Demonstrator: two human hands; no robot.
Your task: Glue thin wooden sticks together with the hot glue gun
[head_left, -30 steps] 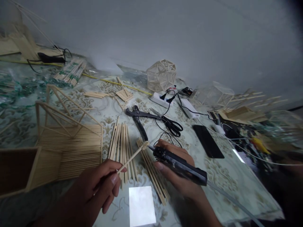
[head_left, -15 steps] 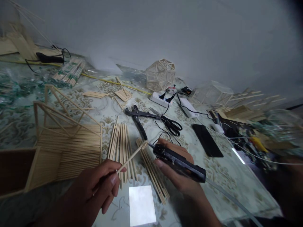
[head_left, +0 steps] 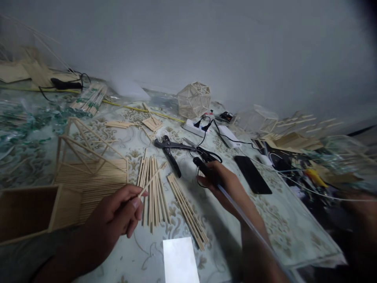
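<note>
Between thumb and fingers, my left hand [head_left: 122,214] pinches a thin wooden stick [head_left: 153,179] that points up and to the right over a bundle of loose sticks [head_left: 150,200]. My right hand [head_left: 225,181] is wrapped round a black glue gun [head_left: 206,169], with a clear glue stick [head_left: 235,204] trailing from its rear toward me. The gun's nozzle is hidden. A second row of sticks [head_left: 188,214] lies between my hands. Left of my left hand stands a wooden stick model [head_left: 103,173] with a slatted base and a triangular frame.
Ahead lie black-handled cutters [head_left: 169,151], scissors [head_left: 210,154] and a white power strip [head_left: 194,127] with plugs. A phone [head_left: 252,175] rests to the right. Farther back is a round stick lattice [head_left: 194,100]. A white rectangle [head_left: 180,261] lies near me.
My right hand has drawn the glue gun away from the stick's tip and turned it forward, toward the scissors. My left hand, still holding the stick, has shifted slightly left.
</note>
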